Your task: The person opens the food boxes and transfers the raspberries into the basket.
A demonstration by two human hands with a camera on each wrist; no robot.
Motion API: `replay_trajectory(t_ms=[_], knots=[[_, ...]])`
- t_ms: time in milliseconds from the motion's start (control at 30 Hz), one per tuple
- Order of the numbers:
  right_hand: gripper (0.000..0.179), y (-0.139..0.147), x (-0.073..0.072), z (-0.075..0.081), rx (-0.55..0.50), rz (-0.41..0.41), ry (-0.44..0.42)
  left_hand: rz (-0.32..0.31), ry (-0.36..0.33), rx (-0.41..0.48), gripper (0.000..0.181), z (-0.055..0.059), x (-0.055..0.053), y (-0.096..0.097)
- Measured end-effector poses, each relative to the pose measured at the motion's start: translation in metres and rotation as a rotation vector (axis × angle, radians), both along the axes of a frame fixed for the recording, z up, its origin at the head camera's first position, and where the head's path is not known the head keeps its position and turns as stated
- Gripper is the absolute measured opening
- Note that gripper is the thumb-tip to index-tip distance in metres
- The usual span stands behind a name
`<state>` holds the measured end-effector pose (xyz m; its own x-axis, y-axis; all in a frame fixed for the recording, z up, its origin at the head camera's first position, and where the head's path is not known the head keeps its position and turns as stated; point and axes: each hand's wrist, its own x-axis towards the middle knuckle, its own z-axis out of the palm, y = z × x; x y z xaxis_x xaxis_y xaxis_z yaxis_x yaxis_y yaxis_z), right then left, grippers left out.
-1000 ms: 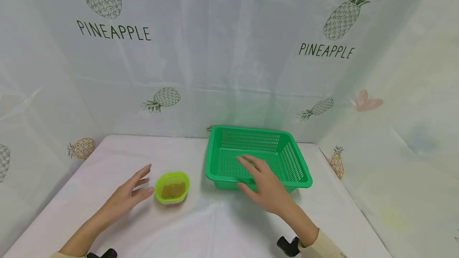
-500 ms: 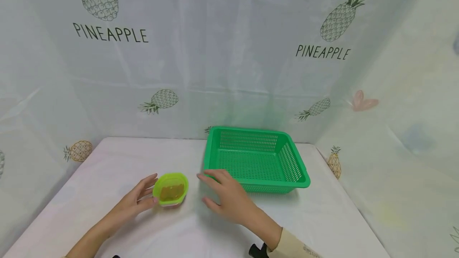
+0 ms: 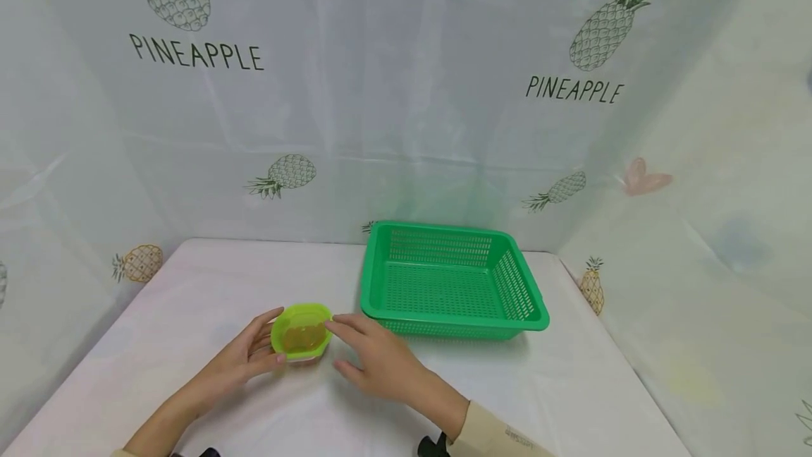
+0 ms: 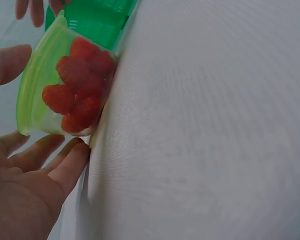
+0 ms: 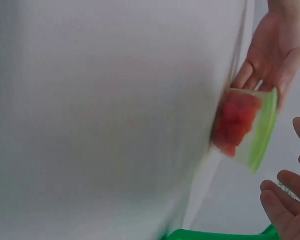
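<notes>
Since one second ago, our right hand (image 3: 374,362) has left the basket (image 3: 531,316) and crossed to the cup (image 3: 302,331); our left hand (image 3: 244,358) has closed the gap from the cup's other side.

Cup: a small clear container with a lime-green lid, holding red fruit pieces, as both wrist views show. It stands on the counter (image 3: 190,288) just off the basket's near left corner, nearer the counter's front edge than its back edge.

Left hand: fingers loosely extended and cupped about the cup's left side. In the left wrist view the fingertips (image 4: 72,157) lie against the counter at the cup's base and the thumb stands just off the lid rim. We see no grip yet; the hand is unclenched.

Right hand: fingers extended toward the cup's right side, index fingertip at the lid rim in the head view. In the right wrist view the fingers (image 5: 285,200) stand near the lid but apart from it. The hand holds nothing and is relaxed.

Basket: green, perforated, set on the counter toward the back right, apart from both hands.

Surround: a white cloth covers the counter; a pineapple-print curtain (image 3: 406,90) hangs behind and at both sides.
</notes>
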<state>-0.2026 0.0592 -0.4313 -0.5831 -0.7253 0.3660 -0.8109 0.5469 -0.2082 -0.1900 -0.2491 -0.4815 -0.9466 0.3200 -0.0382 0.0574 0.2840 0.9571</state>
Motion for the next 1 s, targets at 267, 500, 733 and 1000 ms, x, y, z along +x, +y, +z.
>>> replay_trajectory(t_ms=[267,500,733,1000], knots=[[0.061,-0.014,-0.007,-0.016,0.039,-0.005,0.007,-0.024,-0.004,0.021,0.088,-0.005,-0.002,-0.002],[0.055,-0.024,-0.015,-0.02,0.019,0.014,0.012,-0.037,-0.002,0.023,0.087,-0.005,-0.005,-0.005],[0.045,-0.029,-0.023,-0.025,-0.017,0.019,-0.007,-0.056,0.012,0.029,0.083,-0.006,-0.008,-0.007],[0.041,-0.03,-0.03,-0.024,-0.005,0.041,0.039,-0.062,-0.028,0.055,0.088,-0.006,-0.009,-0.006]])
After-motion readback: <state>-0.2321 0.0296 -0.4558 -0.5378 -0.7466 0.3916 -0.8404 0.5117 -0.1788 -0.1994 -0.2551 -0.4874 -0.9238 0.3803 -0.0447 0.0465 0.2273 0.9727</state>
